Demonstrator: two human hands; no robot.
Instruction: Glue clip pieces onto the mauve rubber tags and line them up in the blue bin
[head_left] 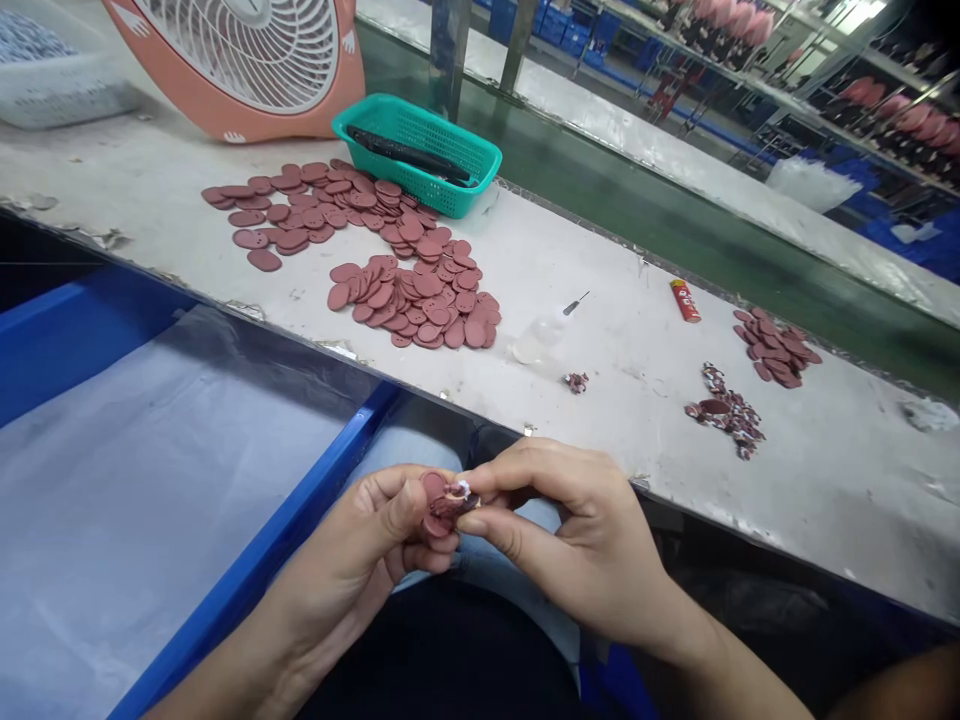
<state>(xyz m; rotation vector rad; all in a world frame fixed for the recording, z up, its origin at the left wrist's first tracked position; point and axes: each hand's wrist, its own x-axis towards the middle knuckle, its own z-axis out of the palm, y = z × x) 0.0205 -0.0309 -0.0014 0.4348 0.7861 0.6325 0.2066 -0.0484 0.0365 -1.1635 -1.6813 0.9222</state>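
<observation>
Left hand (352,560) fingers closed on small cluster of maroon discs (442,505), right hand (577,530) fingers pinching it from other side; cluster held between hands, just off surface (840,490) edge, loose discs (412,300) beyond.

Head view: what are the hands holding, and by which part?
The left hand grips a cluster of reddish discs by its left edge; the right hand pinches its right end.
</observation>
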